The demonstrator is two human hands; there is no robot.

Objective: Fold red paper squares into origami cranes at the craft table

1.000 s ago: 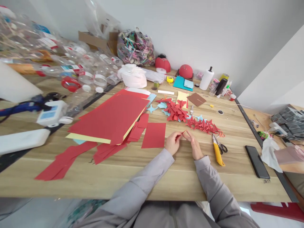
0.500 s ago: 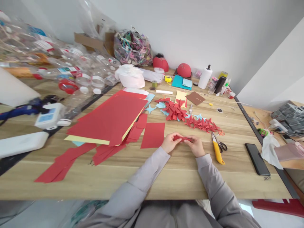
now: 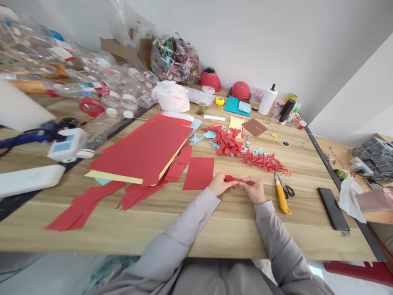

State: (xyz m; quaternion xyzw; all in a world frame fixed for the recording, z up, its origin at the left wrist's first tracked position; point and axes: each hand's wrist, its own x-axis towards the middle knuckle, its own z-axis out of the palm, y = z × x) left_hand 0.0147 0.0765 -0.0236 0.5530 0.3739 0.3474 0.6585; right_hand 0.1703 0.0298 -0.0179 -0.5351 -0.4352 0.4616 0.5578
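A small folded piece of red paper (image 3: 232,178) is pinched between my two hands above the wooden table. My left hand (image 3: 220,185) grips its left end, and my right hand (image 3: 254,189) grips its right end, thumbs close together. Just left of them lies a flat red sheet (image 3: 199,173). Beyond my hands are a pile of folded red paper shapes (image 3: 227,143) and a row of red stars (image 3: 264,161). To the right of my right hand lie a yellow-handled cutter (image 3: 281,197) and black-handled scissors (image 3: 287,190).
Large red sheets (image 3: 141,147) and red strips (image 3: 84,207) cover the left part of the table (image 3: 227,233). Plastic bottles (image 3: 110,98) crowd the back left. A black phone (image 3: 333,209) lies at the right. A white bottle (image 3: 268,100) stands at the back.
The view has shifted slightly. Both hands keep their grip on the red paper, and a little more of it shows above my left fingers.
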